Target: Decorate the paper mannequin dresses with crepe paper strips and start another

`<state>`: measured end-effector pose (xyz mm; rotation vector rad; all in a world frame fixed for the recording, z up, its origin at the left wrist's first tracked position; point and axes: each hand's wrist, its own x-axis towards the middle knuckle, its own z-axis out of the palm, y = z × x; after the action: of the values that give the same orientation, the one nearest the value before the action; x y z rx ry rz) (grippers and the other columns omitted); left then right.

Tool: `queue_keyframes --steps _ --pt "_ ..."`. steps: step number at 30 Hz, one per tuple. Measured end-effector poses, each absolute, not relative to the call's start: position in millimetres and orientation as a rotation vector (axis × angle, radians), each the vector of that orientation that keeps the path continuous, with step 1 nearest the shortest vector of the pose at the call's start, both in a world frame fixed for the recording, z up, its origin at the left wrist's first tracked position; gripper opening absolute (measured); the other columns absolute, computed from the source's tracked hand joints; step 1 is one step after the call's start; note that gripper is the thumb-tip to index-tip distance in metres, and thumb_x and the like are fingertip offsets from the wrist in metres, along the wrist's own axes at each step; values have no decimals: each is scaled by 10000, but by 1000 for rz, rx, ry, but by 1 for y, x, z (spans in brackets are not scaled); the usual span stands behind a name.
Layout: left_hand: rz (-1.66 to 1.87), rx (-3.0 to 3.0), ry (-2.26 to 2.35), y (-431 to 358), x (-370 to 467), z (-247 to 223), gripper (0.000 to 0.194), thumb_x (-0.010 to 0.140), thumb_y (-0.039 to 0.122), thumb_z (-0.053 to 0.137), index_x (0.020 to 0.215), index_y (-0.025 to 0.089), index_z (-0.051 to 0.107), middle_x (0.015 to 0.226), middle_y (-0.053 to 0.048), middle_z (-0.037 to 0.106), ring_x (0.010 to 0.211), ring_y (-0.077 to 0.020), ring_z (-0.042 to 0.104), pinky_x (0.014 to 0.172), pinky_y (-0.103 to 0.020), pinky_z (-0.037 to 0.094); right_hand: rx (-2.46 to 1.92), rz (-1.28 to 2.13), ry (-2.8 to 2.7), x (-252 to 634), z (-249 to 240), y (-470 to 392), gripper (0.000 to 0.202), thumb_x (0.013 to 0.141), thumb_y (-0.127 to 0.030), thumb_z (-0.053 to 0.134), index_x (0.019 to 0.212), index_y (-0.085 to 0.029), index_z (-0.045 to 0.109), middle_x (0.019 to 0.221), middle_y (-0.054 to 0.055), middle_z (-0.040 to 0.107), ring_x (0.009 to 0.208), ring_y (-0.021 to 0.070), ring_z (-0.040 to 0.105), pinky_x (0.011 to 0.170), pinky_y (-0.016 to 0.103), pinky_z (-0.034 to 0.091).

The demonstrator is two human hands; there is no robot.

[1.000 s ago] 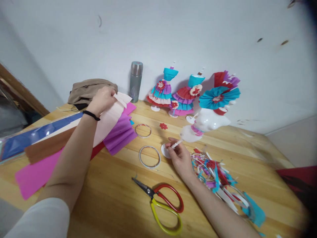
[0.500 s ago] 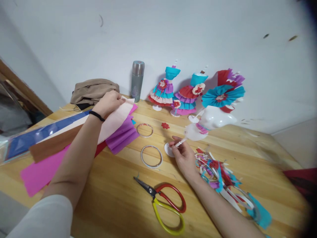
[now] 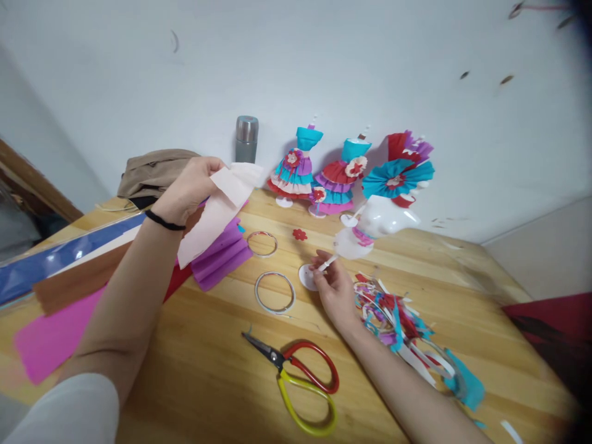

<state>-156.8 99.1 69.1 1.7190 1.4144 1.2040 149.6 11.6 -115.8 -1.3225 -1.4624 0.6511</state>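
Observation:
Pinched in the fingers of my left hand (image 3: 194,182) is a sheet of pale pink crepe paper (image 3: 219,213), lifted above the other papers. My right hand (image 3: 337,290) is closed around the thin stem of a small white mannequin (image 3: 388,216), which leans to the right. A narrow pink strip circles its waist, and its round base shows beside my fingertips. Under the raised sheet lie purple crepe paper (image 3: 222,253), brown paper (image 3: 78,277) and magenta paper (image 3: 55,339).
Scissors (image 3: 277,357) lie in front, with two wire coils (image 3: 274,293) behind them. Paper scraps (image 3: 393,314) are heaped at right. Dressed mannequins (image 3: 296,166) stand along the wall near a thermos (image 3: 246,139) and brown cloth (image 3: 152,172). A red paper flower (image 3: 300,234) lies mid-table.
My left hand has raised the pale pink crepe paper off the pile, its top edge now crossing the thermos. My right hand keeps its hold on the mannequin stem. The view has shifted slightly.

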Motion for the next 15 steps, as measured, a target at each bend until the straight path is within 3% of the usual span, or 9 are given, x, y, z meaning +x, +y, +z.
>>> queue_keyframes --steps 5,10,15 --pt "1461 1467 944 95 -151 78 309 643 252 868 647 174 569 603 39 518 577 -86 459 572 -249 370 -1346 672 -1414 148 -113 11 381 897 -430 579 1215 -229 641 1120 97 729 855 225 667 768 384 532" --pt "1528 1387 882 87 -144 86 256 709 276 869 704 153 645 649 -5 598 655 -118 529 639 -287 431 -1339 680 -1385 146 -112 11 381 878 -429 602 1190 -215 651 1094 97 735 825 218 651 727 367 527" --pt "1569 1444 778 78 -139 91 310 615 290 919 609 177 630 580 26 550 610 -106 477 591 -274 412 -1339 695 -1378 148 -114 12 403 880 -420 605 1227 -217 641 1113 99 731 841 221 660 747 376 542"
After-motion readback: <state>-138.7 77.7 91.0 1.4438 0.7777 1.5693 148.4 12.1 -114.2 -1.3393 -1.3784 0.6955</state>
